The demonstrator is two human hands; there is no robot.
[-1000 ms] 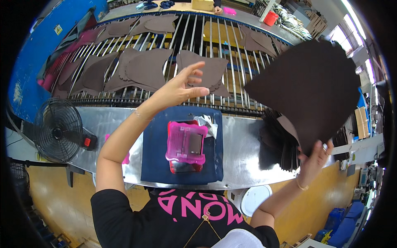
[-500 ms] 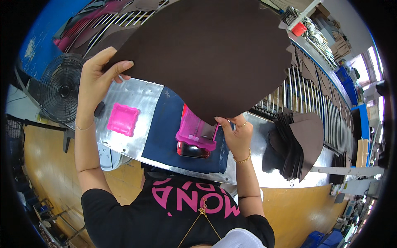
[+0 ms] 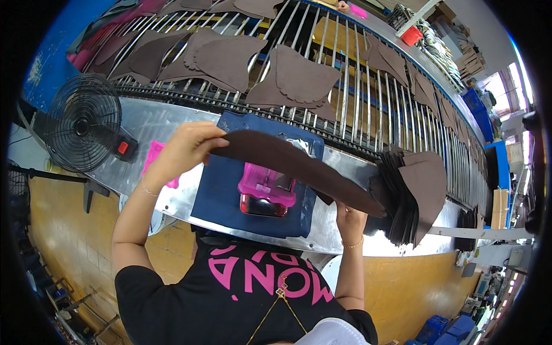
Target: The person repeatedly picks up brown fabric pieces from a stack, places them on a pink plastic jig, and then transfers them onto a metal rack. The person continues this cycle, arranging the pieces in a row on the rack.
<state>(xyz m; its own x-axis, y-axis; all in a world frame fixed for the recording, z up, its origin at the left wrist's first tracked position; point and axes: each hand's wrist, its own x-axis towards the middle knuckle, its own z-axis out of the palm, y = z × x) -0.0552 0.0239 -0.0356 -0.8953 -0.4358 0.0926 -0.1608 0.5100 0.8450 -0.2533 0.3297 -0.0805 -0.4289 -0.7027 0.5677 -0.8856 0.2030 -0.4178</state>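
Observation:
A dark brown leather-like sheet (image 3: 296, 165) hangs over the work table, seen nearly edge-on and sloping down to the right. My left hand (image 3: 192, 144) pinches its left end between thumb and fingers. Close to its lower right end, my right hand (image 3: 349, 223) grips the edge, with some fingers hidden behind the sheet. Below it, a pink scalloped tray (image 3: 264, 192) sits over a glossy black, red-edged object (image 3: 261, 207) on a dark blue mat (image 3: 221, 201). A stack of brown cut pieces (image 3: 422, 190) lies right beside the sheet's right end.
Beyond the table runs a rack of metal rods (image 3: 351, 80) carrying several brown cut pieces (image 3: 302, 75). A black fan (image 3: 83, 122) stands at the left. Another pink tray (image 3: 152, 158) is partly behind my left forearm. A pale bar (image 3: 483, 233) crosses the right side.
The sheet has dropped from upright and broad to nearly edge-on, uncovering the rack. My left hand has moved right and down; my right hand has shifted right and down towards the stack.

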